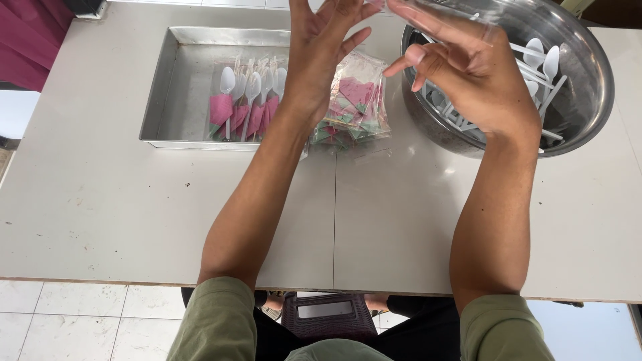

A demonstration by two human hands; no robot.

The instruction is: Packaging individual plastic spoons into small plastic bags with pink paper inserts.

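Hands: left (pixel 321 57) splayed wide, right (pixel 468 73) pinching clear bag (pixel 461 10) over bowl (pixel 588 73); bag-opening step; spoon (pixel 550 63) likely needed next

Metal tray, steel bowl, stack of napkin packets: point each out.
metal tray (pixel 182 87), head view, bare floor of the tray.
steel bowl (pixel 588 60), head view, right inner wall.
stack of napkin packets (pixel 354 107), head view, top packet.

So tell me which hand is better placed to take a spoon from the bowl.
Right. The right hand hovers over the metal bowl of white spoons; the left hand is raised over the napkin packets.
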